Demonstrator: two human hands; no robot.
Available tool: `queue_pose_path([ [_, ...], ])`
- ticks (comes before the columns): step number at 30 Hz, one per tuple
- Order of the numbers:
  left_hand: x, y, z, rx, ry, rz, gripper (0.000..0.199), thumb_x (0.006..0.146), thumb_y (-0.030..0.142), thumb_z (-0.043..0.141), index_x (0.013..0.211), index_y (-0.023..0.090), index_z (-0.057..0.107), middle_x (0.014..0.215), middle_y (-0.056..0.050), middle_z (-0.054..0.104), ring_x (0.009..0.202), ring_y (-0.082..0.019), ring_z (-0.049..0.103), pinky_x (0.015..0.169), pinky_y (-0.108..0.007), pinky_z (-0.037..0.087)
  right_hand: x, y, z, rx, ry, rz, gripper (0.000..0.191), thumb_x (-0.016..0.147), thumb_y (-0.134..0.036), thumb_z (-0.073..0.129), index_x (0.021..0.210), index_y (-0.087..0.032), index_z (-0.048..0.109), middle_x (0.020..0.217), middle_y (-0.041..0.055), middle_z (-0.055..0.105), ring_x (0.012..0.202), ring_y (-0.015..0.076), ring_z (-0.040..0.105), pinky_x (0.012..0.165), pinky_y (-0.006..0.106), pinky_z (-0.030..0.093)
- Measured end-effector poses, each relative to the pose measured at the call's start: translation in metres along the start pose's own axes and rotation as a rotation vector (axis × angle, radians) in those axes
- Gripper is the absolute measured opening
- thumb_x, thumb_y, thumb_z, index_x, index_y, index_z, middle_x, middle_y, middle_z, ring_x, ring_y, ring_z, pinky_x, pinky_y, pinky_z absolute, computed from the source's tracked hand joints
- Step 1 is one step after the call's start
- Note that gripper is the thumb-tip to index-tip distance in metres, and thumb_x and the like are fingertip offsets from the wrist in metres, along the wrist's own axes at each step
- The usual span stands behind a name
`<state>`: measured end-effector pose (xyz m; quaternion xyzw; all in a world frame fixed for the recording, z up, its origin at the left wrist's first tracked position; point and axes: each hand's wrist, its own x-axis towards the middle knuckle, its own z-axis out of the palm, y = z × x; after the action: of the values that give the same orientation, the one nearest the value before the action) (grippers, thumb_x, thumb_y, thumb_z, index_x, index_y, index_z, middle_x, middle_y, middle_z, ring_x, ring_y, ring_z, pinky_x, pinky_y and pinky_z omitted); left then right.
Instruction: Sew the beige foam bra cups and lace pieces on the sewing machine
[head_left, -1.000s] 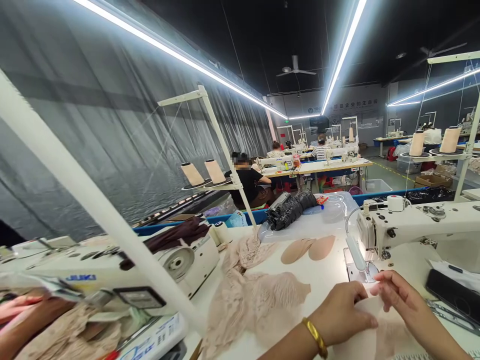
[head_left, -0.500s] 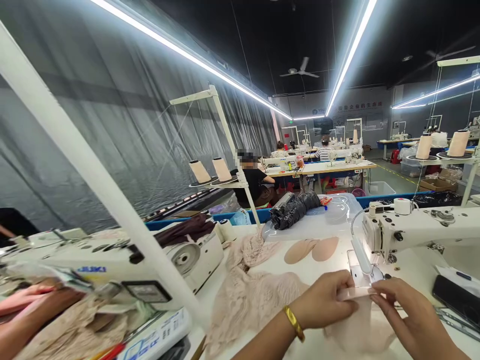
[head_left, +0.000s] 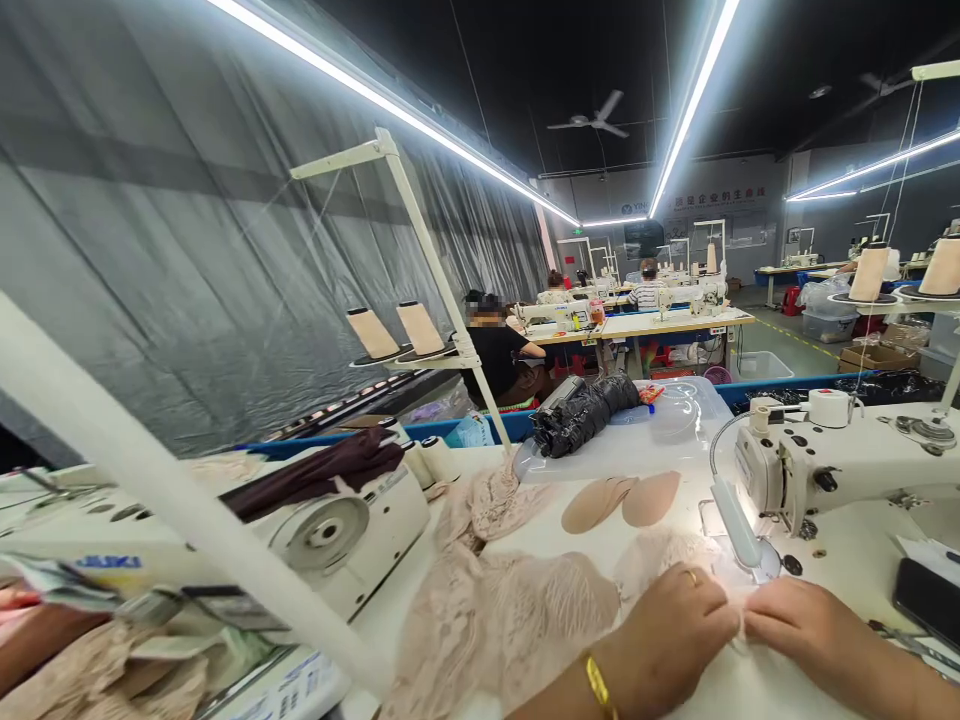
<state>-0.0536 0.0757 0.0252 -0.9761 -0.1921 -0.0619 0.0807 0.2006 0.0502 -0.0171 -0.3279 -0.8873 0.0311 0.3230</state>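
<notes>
Both hands meet just in front of the needle area of a white sewing machine (head_left: 832, 465). My left hand (head_left: 679, 635), with a ring and a gold bracelet, is closed on pale beige fabric (head_left: 652, 558), part of which spreads out behind the fingers. My right hand (head_left: 806, 630) pinches the same fabric, its fingertips close to those of the left. The hands hide most of the held piece. Left of them a crumpled beige lace garment (head_left: 517, 610) lies on the white table. Two beige oval pads (head_left: 622, 503) rest beyond it.
A black plastic-wrapped bundle (head_left: 585, 415) sits on a clear plastic lid (head_left: 679, 415). At right lie a dark phone (head_left: 928, 605) and scissors (head_left: 926, 650). Another machine (head_left: 322, 530) and a white pole (head_left: 172, 490) stand left, near a co-worker's arm (head_left: 52, 645). Thread cones (head_left: 394, 330) stand behind.
My hands have come together and turned knuckles up, and the fabric now spreads behind them, toward the machine. The camera view has shifted slightly.
</notes>
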Motion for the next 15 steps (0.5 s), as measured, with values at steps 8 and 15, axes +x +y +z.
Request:
queue_pose_path([
  [8,0.028,-0.002,0.029,0.017,0.094,-0.043,0.018,0.088,0.014,0.072,0.084,0.02,0.055,0.091,-0.001,0.067,0.08,-0.02,0.059,0.071,-0.035,0.044,-0.01,0.016,-0.016,-0.022,-0.167,0.03,0.036,0.107,-0.005,0.044,0.119,-0.028,0.069,0.11,0.0046,0.075,0.1,0.0226,0.068,0.084,0.034,0.056],
  [15,0.022,0.0,0.042,-0.019,0.214,-0.073,0.018,0.087,0.009,0.067,0.084,0.02,0.052,0.087,-0.002,0.061,0.078,-0.019,0.053,0.069,-0.034,0.044,-0.017,0.016,-0.013,-0.024,-0.233,0.122,0.035,0.104,-0.003,0.045,0.119,-0.027,0.066,0.106,0.0043,0.069,0.098,0.0231,0.065,0.084,0.036,0.057],
])
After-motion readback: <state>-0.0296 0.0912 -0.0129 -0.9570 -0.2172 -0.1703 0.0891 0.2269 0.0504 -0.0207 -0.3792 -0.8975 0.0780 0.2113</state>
